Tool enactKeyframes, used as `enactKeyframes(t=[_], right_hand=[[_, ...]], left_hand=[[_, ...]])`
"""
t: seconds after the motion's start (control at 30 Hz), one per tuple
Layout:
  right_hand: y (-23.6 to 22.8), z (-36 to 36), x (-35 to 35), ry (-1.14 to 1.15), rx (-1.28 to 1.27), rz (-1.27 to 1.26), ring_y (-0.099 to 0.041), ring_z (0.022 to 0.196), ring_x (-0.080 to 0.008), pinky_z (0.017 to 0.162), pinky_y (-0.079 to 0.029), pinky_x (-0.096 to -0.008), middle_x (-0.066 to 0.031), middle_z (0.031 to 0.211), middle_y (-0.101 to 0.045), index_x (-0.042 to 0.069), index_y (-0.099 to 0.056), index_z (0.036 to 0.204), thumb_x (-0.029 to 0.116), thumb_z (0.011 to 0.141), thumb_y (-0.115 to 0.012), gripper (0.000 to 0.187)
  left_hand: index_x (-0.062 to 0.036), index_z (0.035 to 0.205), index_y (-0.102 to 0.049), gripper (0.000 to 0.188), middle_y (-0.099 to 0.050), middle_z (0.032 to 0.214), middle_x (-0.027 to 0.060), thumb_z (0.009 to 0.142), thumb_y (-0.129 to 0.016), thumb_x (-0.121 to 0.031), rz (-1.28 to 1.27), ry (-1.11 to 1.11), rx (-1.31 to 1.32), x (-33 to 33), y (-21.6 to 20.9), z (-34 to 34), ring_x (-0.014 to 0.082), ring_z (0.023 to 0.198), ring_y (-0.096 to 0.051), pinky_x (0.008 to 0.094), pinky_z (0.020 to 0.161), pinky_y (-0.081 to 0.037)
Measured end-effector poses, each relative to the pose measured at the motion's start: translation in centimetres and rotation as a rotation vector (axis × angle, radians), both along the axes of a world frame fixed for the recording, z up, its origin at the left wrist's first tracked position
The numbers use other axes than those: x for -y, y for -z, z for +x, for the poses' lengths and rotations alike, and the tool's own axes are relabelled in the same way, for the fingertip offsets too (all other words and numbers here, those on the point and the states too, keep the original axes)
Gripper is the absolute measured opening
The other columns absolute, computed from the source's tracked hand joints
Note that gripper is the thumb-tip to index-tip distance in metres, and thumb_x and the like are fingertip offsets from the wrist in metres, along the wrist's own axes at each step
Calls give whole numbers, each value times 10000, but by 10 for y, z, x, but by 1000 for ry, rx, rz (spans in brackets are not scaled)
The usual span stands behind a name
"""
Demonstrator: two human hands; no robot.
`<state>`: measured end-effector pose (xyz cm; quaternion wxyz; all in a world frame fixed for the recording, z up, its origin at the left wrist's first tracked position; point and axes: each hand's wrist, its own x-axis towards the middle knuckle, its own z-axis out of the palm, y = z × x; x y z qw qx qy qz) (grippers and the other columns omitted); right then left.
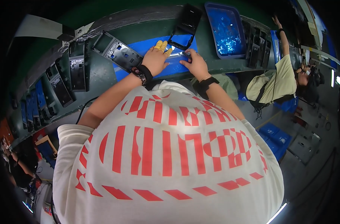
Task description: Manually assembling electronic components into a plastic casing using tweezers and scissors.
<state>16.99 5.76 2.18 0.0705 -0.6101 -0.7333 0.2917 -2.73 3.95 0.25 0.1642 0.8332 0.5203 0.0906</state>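
Note:
My left hand [155, 62] lies with its fingers stretched forward over a blue mat [140, 45]; several fingertips wear yellow finger cots. My right hand [197, 64] is closed, its thumb and fingers pinched around something small and dark that I cannot make out. Between the hands a pale, shiny strip [176, 54] shows on the mat. Just beyond them stands a black plastic housing [189, 18] with an open frame at its near end. Beside my left wrist a black frame panel [119, 53] with cut-outs lies partly on the mat.
A blue tray [206, 15] holding small shiny blue pieces stands to the right of the housing. More black panels [77, 71] lie along the green bench at left, and others [257, 43] at right. A co-worker [271, 80] in a pale yellow shirt reaches over the bench at right.

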Motion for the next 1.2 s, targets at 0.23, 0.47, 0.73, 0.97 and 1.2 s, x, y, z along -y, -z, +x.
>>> enactKeyframes(t=[0.23, 0.47, 0.73, 0.97, 1.2], right_hand=[[2, -4, 2, 35, 14, 10, -570, 730, -215, 650, -464, -332, -78, 833, -559, 121, -508, 1041, 250, 628, -728, 485], [-8, -8, -3, -27, 39, -48, -575, 745, -235, 646, -465, -338, -101, 844, -558, 129, -441, 1132, 268, 644, -714, 577], [-4, -8, -14, 107, 49, -67, -587, 776, -311, 692, -466, -369, -157, 858, -589, 171, -396, 1194, 298, 651, -708, 639], [2, 6, -21, 59, -159, -132, -580, 730, -279, 658, -455, -343, -119, 832, -591, 103, -572, 1014, 249, 693, -673, 367], [-25, -6, -1, -117, -134, 284, -570, 726, -290, 631, -451, -352, -112, 787, -594, 86, -627, 839, 181, 725, -623, 148]], left_hand=[[-116, 1173, -510, 432, -333, 1320, 185, 756, -578, -209, -11, 7, 25, 3, 2, -1, 322, 1199, -353, 396, 989, -289], [-89, 1075, -582, 354, -398, 1270, 195, 732, -584, -176, -24, 27, 34, 1, 2, 1, 319, 1174, -386, 373, 935, -359], [-61, 910, -603, 203, -559, 1072, 153, 728, -571, -145, -123, 154, 30, -5, -10, -1, 300, 972, -529, 378, 794, -437], [-78, 846, -592, 173, -613, 883, 81, 678, -603, -117, -87, -150, 445, -15, -13, -1, 249, 863, -566, 366, 744, -439], [-80, 979, -576, 356, -610, 915, 85, 631, -644, -107, -107, -3, 283, -25, -17, -24, 251, 872, -566, 355, 808, -420]])
